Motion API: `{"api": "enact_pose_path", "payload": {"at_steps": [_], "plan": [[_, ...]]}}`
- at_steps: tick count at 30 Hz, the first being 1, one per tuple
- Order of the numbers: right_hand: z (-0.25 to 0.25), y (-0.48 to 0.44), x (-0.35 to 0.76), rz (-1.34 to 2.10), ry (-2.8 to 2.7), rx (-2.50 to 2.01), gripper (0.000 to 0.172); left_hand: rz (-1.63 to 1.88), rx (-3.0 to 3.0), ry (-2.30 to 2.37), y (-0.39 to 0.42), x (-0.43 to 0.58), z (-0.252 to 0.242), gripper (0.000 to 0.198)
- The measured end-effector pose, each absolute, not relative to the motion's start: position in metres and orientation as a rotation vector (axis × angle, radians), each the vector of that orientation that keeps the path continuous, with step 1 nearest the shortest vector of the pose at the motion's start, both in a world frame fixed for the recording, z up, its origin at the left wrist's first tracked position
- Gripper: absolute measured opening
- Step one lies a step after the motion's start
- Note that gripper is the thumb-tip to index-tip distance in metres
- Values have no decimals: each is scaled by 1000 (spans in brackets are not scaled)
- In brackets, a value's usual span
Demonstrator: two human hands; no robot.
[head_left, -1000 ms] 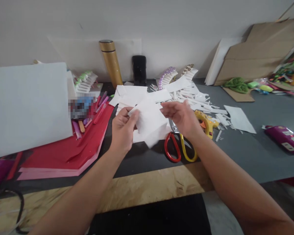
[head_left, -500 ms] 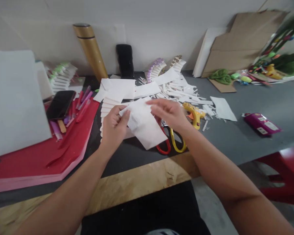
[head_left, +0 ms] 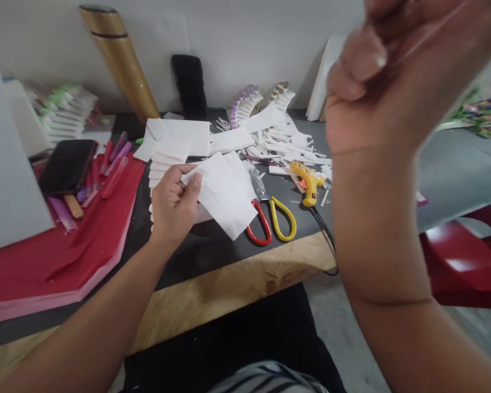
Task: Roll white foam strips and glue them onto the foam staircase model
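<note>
My left hand (head_left: 174, 202) is closed on the upper left corner of a few white paper pieces (head_left: 228, 194), pinched between thumb and fingers above the table. My right hand (head_left: 393, 82) is raised close to the camera at the upper right. Its fingers are curled in, partly cut off by the top edge, so anything inside them is hidden. Scissors (head_left: 262, 197) with one red and one yellow handle lie right of the held paper. Farther right rests a yellow glue gun (head_left: 309, 183) with a black cord over the table edge.
White paper scraps (head_left: 286, 144) and sheets (head_left: 188, 136) lie behind the paper. A gold flask (head_left: 120, 63) and a black object (head_left: 189, 86) stand by the wall. At left are a phone (head_left: 69, 165), glue sticks or markers and red sheets (head_left: 85, 262). A red stool (head_left: 462, 256) stands at right.
My right hand has left the paper and risen up and right, close to the camera. My left hand still holds the paper. The view has shifted slightly, uncovering the scissors and glue gun.
</note>
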State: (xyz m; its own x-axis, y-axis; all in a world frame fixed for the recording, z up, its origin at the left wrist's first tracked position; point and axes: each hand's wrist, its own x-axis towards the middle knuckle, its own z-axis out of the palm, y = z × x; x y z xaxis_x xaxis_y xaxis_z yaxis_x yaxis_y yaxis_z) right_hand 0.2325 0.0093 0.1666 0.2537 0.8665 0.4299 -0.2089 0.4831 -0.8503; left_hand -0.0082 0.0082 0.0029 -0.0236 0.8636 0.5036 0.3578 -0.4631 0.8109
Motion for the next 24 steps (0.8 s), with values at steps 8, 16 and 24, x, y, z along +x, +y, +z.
{"api": "enact_pose_path", "payload": {"at_steps": [8, 16, 24], "plan": [[76, 11, 168, 758, -1036, -889, 36, 1512, 1492, 1155, 7, -9, 2, 25], [30, 32, 186, 1064, -1330, -1103, 69, 1433, 1208, 945, 19, -12, -10, 31], [12, 24, 185, 1583, -1316, -945, 48, 1356, 1120, 910, 22, -13, -5, 42]]}}
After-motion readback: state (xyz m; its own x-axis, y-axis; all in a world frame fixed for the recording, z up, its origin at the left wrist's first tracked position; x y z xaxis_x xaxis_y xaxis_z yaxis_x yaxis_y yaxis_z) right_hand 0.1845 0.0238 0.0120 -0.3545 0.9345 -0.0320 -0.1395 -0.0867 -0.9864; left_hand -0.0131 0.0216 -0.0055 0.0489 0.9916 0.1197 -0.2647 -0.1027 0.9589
